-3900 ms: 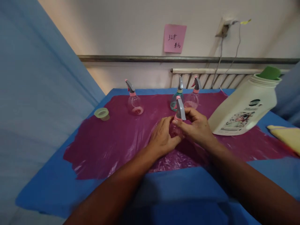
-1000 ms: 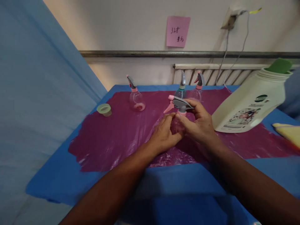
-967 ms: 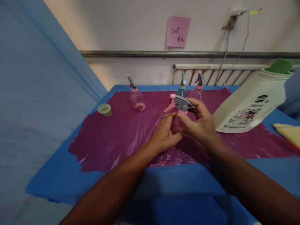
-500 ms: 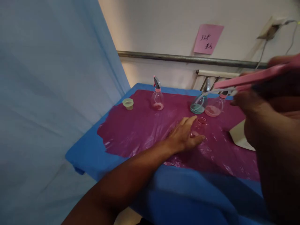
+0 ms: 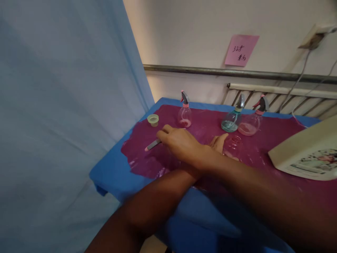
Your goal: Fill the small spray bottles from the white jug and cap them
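My right hand (image 5: pixel 181 143) reaches across to the left over my left forearm, closed on a grey and pink spray head (image 5: pixel 152 144) whose tip lies low on the purple plastic sheet (image 5: pixel 263 140). My left hand (image 5: pixel 219 141) is mostly hidden under the right wrist; its fingers rest against a small clear bottle (image 5: pixel 233 147) with an open neck, steadying it upright.
Three small spray bottles stand at the back: one clear (image 5: pixel 184 115), one teal (image 5: pixel 232 120), one pinkish (image 5: pixel 250 121). A pale green cap (image 5: pixel 153 119) sits far left. A large white jug (image 5: pixel 305 154) is at right. A blue curtain (image 5: pixel 65 105) hangs along the left.
The spray head came off the clear bottle, was lifted high by my right hand, then carried left and down to the sheet. The view swung left. My left hand stayed by the bottle.
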{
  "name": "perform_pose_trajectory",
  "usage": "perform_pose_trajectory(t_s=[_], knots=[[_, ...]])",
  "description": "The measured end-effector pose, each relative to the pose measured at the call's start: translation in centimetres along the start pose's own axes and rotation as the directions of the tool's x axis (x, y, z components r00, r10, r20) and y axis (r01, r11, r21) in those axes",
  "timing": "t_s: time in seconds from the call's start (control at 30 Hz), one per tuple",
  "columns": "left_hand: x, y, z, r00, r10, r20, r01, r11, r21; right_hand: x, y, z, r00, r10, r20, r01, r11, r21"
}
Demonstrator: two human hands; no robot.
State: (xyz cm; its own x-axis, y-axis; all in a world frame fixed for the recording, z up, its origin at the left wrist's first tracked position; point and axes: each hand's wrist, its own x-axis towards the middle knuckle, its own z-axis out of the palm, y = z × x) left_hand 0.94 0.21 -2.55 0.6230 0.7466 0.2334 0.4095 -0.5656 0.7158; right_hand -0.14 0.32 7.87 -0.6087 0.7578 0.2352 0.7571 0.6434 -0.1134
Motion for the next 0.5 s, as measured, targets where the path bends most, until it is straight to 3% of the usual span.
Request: perform_pose_trajectory(t_s=[0.13,0.33,0.4,0.5], knots=[[-0.1,-0.6,-0.1,0.997,0.055,0.056,-0.054,0.998,-0.026,2.2,-1.4,1.2,0.994,-0.001,0.111,0.003,1.0,-0.017],[0.3,0.1,0.2,0.998,0.007,0.055,-0.008,1.0,0.006,0.8,-1.2,3.0,0.966,0.012,0.259,-0.022,0.999,0.037],[0.4,0.4,0.1,0.998,-0.012,0.054,0.011,1.0,0.017,0.2,-0.9,3.1,0.968,0.003,0.25,-0.015,0.999,0.045],[0.3,1.0,-0.5,0.997,-0.025,0.067,0.025,1.0,0.004,-0.9,-0.7,2.5,0.992,-0.019,0.121,0.009,0.996,0.086]])
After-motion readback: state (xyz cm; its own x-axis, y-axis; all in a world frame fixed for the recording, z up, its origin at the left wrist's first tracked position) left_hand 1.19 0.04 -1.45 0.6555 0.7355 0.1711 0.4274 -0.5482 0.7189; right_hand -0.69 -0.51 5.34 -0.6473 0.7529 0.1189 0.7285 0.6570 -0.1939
